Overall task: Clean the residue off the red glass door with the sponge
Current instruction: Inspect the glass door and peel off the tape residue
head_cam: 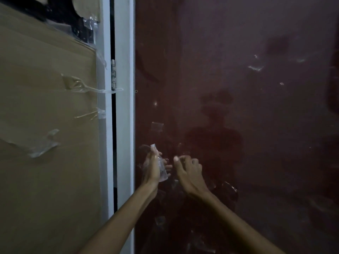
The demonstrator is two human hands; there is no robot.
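Head view, dim light: my two bare forearms come up from the six o'clock edge and meet low on the door, at about six o'clock from the middle of the picture. My left hand (153, 167) is curled round a bunch of clear, crinkled plastic film (161, 168), with one stiff end of it sticking up past my fingers toward twelve o'clock. My right hand (189, 171) sits just beside it at three o'clock, fingers bent inward and the thumb tip raised toward the left hand; whether it pinches a bit of film or holds nothing, I cannot tell in this light. The two hands are close but a small gap shows between them.

Right behind both hands is the red glass door (238, 107), which fills the picture from the middle to three o'clock. Its surface is dark and glossy, with pale smears and specks of residue (255, 67) toward two o'clock and more scraps of film low down near five o'clock. A dim reflection of a person shows in the glass above my hands.

At nine o'clock from my hands runs the white door frame (124, 107), upright, with a hinge (113, 74) in the dark gap beside it. Farther toward nine o'clock stands a sheet of brown cardboard (45, 107) with strips of clear tape (44, 143) peeling off it.
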